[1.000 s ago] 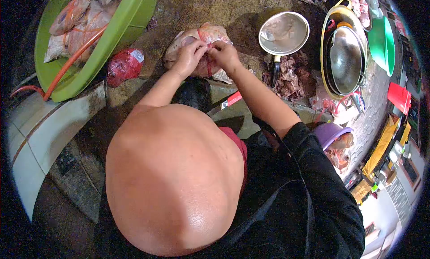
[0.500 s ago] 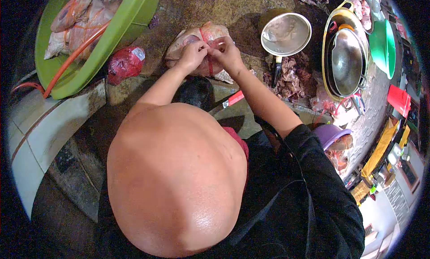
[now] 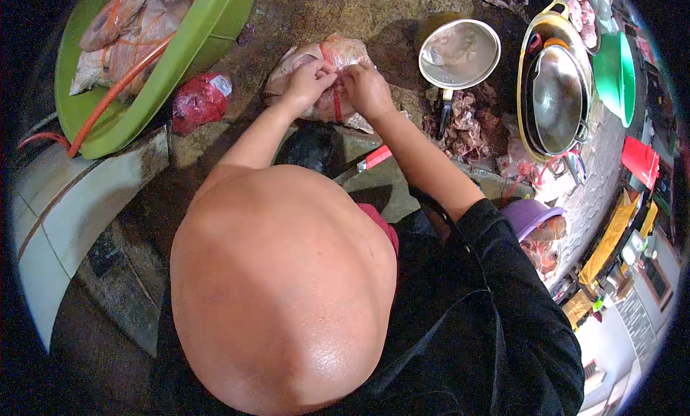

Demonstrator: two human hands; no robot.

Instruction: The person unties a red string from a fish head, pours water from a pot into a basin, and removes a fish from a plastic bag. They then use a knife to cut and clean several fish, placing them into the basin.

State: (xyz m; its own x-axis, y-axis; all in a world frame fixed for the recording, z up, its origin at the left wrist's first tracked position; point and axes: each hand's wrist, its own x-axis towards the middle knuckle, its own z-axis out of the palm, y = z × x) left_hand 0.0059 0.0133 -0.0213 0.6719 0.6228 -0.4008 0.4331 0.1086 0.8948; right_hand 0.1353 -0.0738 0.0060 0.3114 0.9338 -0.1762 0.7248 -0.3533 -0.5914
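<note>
A pale bundle of meat (image 3: 348, 51), wrapped and bound with red string (image 3: 338, 108), lies on the worn surface straight ahead. My left hand (image 3: 309, 84) comes over it from the left, thumb and fingers pinched together at the string. From the other side my right hand (image 3: 368, 91) is closed at the same spot, its fingertips almost touching the left ones. The bit of string between the fingertips is mostly hidden. Below the bundle, a red-handled tool (image 3: 376, 157) lies near the edge.
A green tub (image 3: 208, 53) of tied bundles with an orange hose (image 3: 122, 89) stands left, beside a red plastic bag (image 3: 200, 103). To the right are a handled pan (image 3: 447, 81), meat scraps (image 3: 471, 128), stacked metal bowls (image 3: 557, 99), a green basin (image 3: 614, 78) and a purple tub (image 3: 528, 216).
My right hand has turned and curled in, its fingers now more closed over the string. My left hand has shifted slightly. The bundle stays in place.
</note>
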